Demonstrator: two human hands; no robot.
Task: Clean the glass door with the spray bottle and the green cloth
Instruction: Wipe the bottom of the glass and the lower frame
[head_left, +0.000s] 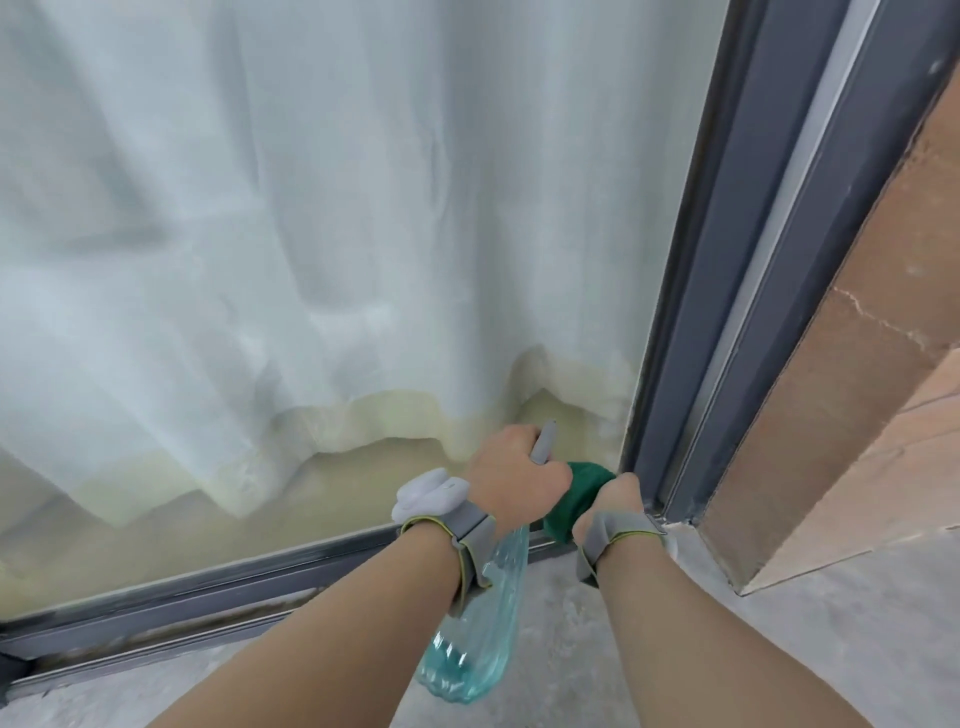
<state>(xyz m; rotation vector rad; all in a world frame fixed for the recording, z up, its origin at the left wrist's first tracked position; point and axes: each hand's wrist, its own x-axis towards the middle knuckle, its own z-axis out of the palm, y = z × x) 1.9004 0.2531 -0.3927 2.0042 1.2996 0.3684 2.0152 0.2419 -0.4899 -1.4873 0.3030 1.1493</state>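
The green cloth (574, 498) sits bunched at the glass door's (322, 260) lower right corner, by the grey frame (727, 322), likely to wipe grime where pane meets bottom track (208, 577). The right hand (615, 506) grips it, fingers curled into its folds. Just left, the left hand (511, 478) clamps the spray bottle's (475, 639) neck, its body hanging near and low, probably parked while wiping. Both wrists wear grey straps.
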